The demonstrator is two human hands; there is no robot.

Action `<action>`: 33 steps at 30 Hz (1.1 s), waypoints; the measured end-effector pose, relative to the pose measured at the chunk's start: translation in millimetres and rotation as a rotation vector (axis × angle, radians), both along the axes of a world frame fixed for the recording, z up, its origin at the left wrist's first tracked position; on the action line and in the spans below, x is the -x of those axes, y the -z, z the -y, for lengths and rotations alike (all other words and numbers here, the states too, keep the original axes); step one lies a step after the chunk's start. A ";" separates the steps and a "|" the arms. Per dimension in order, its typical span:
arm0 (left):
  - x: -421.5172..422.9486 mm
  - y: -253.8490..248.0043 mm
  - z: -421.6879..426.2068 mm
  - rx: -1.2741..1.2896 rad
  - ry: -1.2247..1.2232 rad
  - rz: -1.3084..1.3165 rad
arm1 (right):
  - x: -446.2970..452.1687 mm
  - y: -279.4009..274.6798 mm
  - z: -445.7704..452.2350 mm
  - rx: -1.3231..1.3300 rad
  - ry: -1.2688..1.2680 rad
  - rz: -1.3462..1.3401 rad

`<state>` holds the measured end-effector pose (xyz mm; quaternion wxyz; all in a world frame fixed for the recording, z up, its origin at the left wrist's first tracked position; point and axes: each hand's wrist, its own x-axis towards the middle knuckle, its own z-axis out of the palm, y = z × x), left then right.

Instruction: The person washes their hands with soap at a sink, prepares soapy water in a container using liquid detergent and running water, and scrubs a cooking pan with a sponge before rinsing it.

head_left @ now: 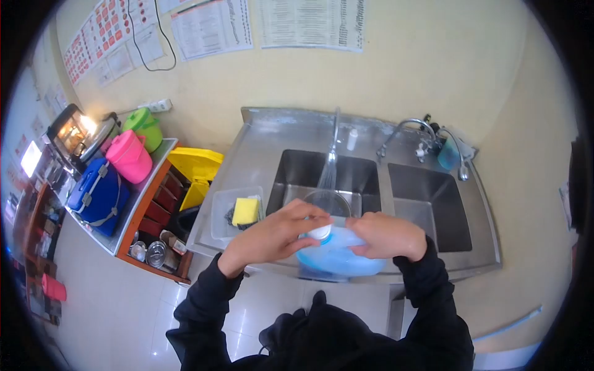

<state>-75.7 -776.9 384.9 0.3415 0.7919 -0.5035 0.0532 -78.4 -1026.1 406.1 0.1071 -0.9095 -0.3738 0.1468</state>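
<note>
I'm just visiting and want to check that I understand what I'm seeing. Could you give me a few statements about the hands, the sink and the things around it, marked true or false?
1. The left hand has its fingers at the white cap. True.
2. The right hand is holding a sponge. False: the right hand grips the bluish bottle.
3. The yellow sponge sits in a clear plastic tray. True.
4. The counter has just one sink basin. False: there are two, a left basin and a right basin.
5. In the picture, the pink bucket is right of the green one. False: it is left of the green bucket.
</note>
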 end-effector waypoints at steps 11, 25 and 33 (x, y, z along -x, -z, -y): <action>-21.5 46.2 22.7 -0.031 -0.576 0.032 | -34.1 14.2 -8.8 -0.023 -0.077 -0.050; 2.2 69.8 15.3 0.436 -0.420 -0.397 | -43.5 41.0 33.7 -0.428 0.026 -0.065; -23.8 47.6 44.3 0.130 -0.531 -0.219 | -42.6 53.2 38.4 -0.659 0.157 -0.018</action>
